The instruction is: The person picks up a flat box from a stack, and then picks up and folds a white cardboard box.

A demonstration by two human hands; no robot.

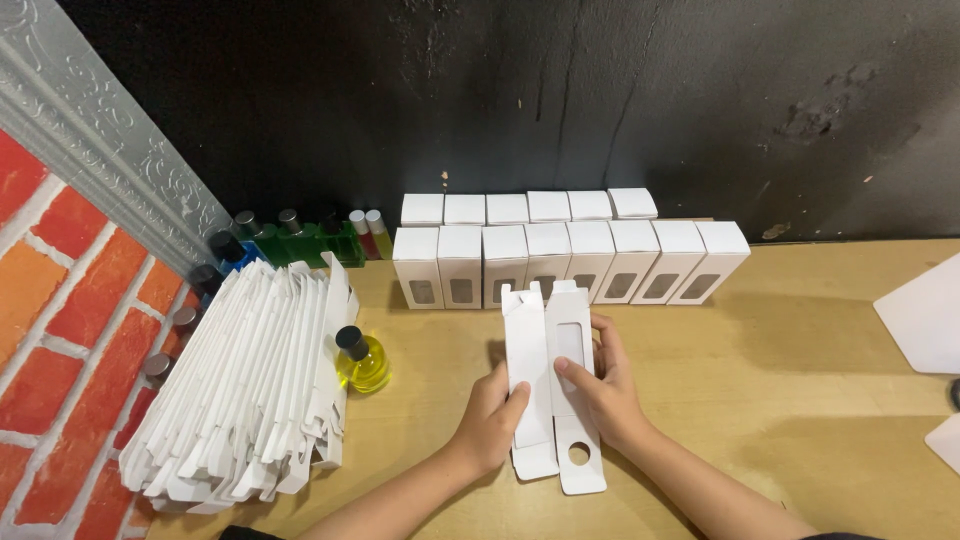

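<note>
White card carton sits flat btwn my hands, both clamped on it: left hand pinches its left edge, right hand grips the right edge w/ thumb on the window panel. Long axis runs straight away from me. Yellow bottle is off to the left, nearer my left hand; flat stack beyond it, boxes up ahead.

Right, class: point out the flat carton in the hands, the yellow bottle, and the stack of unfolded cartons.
flat carton (532,352), head view, on its left panel.
yellow bottle (364,368), head view, on the glass body below the dark cap.
stack of unfolded cartons (250,385), head view, on the middle of the leaning pile.
</note>
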